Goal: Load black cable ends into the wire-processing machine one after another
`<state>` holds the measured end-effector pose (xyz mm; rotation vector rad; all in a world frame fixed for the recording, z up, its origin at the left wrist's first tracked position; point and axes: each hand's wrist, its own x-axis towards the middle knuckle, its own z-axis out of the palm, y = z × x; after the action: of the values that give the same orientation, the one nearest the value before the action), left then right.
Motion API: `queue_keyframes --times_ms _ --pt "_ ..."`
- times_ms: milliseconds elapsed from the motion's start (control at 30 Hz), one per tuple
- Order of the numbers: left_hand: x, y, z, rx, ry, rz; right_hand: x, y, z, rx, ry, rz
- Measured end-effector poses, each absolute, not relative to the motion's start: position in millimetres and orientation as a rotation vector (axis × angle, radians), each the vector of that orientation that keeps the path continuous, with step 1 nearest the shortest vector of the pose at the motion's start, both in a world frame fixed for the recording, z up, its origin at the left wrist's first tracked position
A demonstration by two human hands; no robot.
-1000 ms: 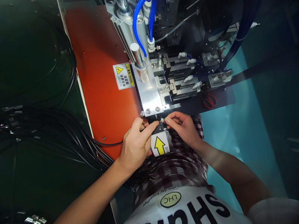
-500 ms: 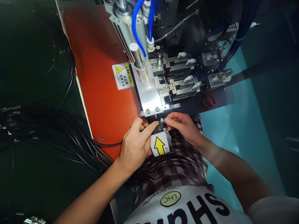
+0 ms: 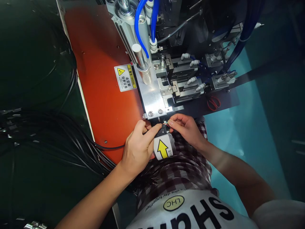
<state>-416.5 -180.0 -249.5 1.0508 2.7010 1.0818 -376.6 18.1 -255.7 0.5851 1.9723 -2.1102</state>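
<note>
Wires (image 3: pixel 166 123), thin, red and pale, are pinched in the right hand's (image 3: pixel 187 129) fingertips, near the small black block (image 3: pixel 163 130) just beyond the white label with a yellow arrow (image 3: pixel 163 148). Neither hand has visibly shifted over the last second, suggesting fine work continues. The left hand's (image 3: pixel 140 148) extended digit reaches the wires' left side; its other fingers are partly hidden, so I cannot tell its grip. Wire ends are too small to make out.

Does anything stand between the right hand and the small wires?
Nothing visible: the right hand pinches the small wires directly. The left hand has its thumb tip close beside them, not in between.
</note>
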Motion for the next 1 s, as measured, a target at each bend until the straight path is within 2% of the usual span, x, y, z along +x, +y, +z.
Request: queue_keyframes --times_ms 200,467,533,633,733,867,1000 --pt "-416 -180 -250 1.16 2.763 0.926 -373 14 -259 0.551 2.239 -1.965" --pt "-417 -179 -246 1.2 2.8 0.798 -374 11 -245 0.432 2.811 -1.434" --pt "-417 -179 -247 1.189 2.784 0.833 -373 15 -247 0.448 2.696 -1.523" --pt "-417 -180 -248 1.172 2.765 0.903 -367 23 -253 0.56 2.295 -1.847" --pt "-417 -180 -248 1.141 2.748 0.955 -359 21 -256 0.622 2.249 -1.914" --pt "-417 -179 -247 1.106 2.74 0.984 -352 5 -252 0.532 2.635 -1.74" --pt "-416 -178 -247 1.08 2.726 1.009 -354 2 -243 0.314 3.031 -1.314"
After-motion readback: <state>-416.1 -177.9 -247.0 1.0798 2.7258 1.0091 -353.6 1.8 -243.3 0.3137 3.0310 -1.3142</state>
